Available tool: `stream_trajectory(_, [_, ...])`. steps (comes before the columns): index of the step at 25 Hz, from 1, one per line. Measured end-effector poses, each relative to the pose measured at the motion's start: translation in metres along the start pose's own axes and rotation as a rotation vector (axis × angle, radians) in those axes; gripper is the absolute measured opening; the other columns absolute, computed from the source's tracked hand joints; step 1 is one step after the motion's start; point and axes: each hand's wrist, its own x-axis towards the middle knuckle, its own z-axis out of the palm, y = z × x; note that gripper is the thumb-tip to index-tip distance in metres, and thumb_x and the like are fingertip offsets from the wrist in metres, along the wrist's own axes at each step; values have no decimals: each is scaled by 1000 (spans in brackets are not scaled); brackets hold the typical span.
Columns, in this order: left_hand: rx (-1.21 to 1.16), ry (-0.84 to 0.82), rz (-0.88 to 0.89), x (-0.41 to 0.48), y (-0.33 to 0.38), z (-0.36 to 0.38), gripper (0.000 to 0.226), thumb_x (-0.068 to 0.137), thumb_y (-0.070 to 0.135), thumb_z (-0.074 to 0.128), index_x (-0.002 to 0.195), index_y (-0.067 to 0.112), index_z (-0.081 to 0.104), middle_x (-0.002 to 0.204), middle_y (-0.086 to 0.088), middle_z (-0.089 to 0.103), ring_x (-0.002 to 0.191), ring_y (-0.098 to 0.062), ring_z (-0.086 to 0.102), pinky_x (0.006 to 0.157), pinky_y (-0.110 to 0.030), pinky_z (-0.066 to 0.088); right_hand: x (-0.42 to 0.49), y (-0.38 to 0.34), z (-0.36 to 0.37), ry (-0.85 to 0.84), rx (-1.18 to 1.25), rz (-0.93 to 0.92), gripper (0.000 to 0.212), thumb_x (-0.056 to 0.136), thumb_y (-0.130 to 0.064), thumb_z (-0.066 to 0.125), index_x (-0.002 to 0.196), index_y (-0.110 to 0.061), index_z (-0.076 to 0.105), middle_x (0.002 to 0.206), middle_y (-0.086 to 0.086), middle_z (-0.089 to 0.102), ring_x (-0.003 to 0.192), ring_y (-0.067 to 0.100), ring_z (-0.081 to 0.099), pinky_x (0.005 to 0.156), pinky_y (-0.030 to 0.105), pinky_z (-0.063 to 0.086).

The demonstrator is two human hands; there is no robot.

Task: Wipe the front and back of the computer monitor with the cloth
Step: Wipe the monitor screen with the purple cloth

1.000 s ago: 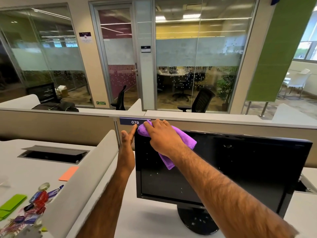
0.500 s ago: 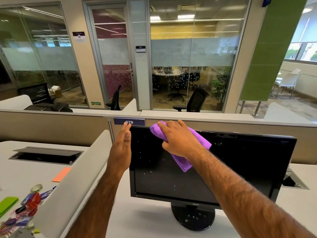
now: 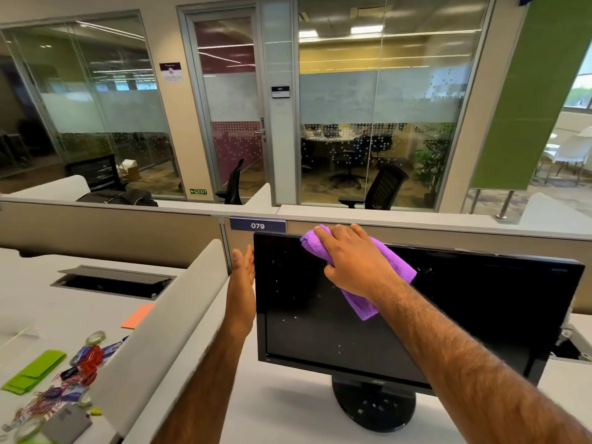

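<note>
A black computer monitor [image 3: 320,334] stands on a round black base [image 3: 373,406] on the white desk, its dark screen dotted with white specks. My right hand [image 3: 354,262] presses a folded purple cloth [image 3: 362,304] flat against the top of the screen, left of centre, with straight fingers reaching the top bezel. My left hand [image 3: 242,283] lies flat and upright against the monitor's left edge, fingers straight. The back of the monitor is hidden.
A grey divider panel [image 3: 166,331] runs along the left of the monitor. Beyond it lie an orange note [image 3: 137,315], green paper [image 3: 33,371], clips and lanyards [image 3: 73,373]. A beige partition [image 3: 96,232] with a label "079" [image 3: 258,225] stands behind.
My right hand has slid the purple cloth rightward along the top of the screen, from the top left corner. My left hand stays at the monitor's left edge.
</note>
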Motion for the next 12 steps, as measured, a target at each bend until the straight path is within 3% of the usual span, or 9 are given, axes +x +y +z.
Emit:
stream_trajectory(4, [-182,-32,-55,-7,9,-13,122,63,97,24,157,21,39,162,0,40,151,-21,36,127,-44,20,0,-2,3,7,-14,2,77,94,-33,58,160,-24,20,156,4,40,143,24,36,126,43,11])
stream_trajectory(7, [-174,-22,-41,-7,11,-16,107,75,85,17,155,19,42,159,-2,44,148,-23,40,126,-43,23,1,-6,2,13,-12,5,77,93,-30,59,160,-23,22,155,4,41,143,24,36,125,43,13])
stream_trajectory(12, [-123,-15,-23,-4,10,-15,104,76,81,13,156,20,40,160,0,43,149,-23,39,125,-42,22,-23,25,-7,21,-20,52,78,92,-22,60,160,-24,23,157,3,39,144,22,34,126,41,10])
